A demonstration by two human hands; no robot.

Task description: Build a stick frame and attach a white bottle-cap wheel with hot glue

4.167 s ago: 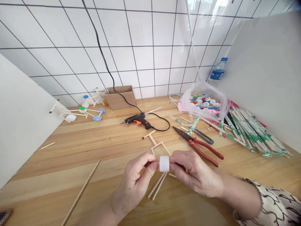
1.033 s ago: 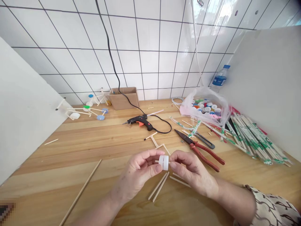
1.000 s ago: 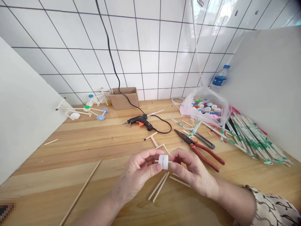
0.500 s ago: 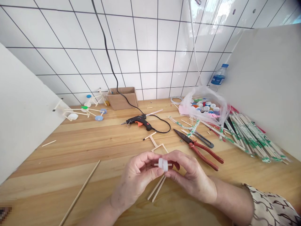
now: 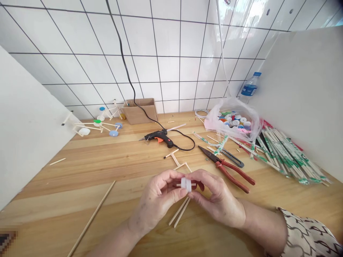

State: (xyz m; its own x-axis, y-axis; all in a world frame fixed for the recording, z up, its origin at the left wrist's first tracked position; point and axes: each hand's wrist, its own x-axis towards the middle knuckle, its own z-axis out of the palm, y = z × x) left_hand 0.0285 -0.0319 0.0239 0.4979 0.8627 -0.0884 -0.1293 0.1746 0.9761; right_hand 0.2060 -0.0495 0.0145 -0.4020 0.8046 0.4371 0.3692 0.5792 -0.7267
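Note:
Two white bottle caps [image 5: 186, 184] sit side by side on a short thin wooden stick, whose ends show on either side. My left hand [image 5: 162, 200] pinches them from the left between thumb and fingers. From the right, my right hand [image 5: 214, 196] closes its thumb and fingers on the same pair. A dark red object [image 5: 200, 186], partly hidden, shows behind the right fingers. Under and beyond my hands lies a frame of thin wooden sticks [image 5: 177, 160] on the table; two stick ends [image 5: 179, 215] point toward me.
Red-handled pliers [image 5: 227, 171] and a thread snipper [image 5: 233, 158] lie to the right. A black glue gun [image 5: 160, 137] with its cord lies ahead. Further back are a cardboard box [image 5: 140, 111], a bag of caps [image 5: 233, 121], wrapped chopsticks [image 5: 289, 153] and stick-and-cap models [image 5: 98, 123]. A long stick [image 5: 92, 217] lies left.
Both hands keep their hold on the white caps, nearly still. The whole view has shifted slightly; nothing on the table has visibly been moved.

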